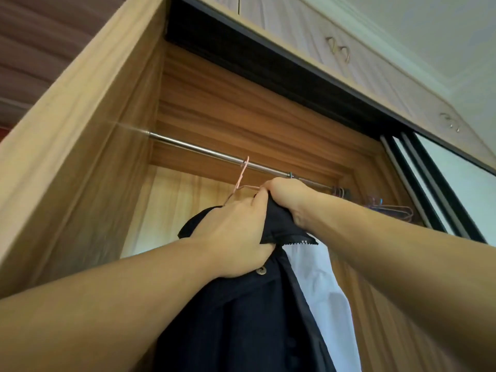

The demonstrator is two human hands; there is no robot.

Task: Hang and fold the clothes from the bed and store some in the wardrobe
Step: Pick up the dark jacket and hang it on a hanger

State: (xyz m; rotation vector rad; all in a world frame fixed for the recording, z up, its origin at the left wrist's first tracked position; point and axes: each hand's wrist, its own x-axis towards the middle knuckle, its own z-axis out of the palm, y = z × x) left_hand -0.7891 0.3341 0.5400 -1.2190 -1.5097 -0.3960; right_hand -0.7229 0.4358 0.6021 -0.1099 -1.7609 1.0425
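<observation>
From the head view, our left hand and right hand both grip the collar of one dark garment, which hangs long-axis down toward 6 o'clock, inside the wooden wardrobe. Its thin pink wire hanger hooks one smooth steel rod. One white cloth hangs at its 3 o'clock.

Both hands on a dark garment, pink hanger over the wardrobe rail.
</observation>
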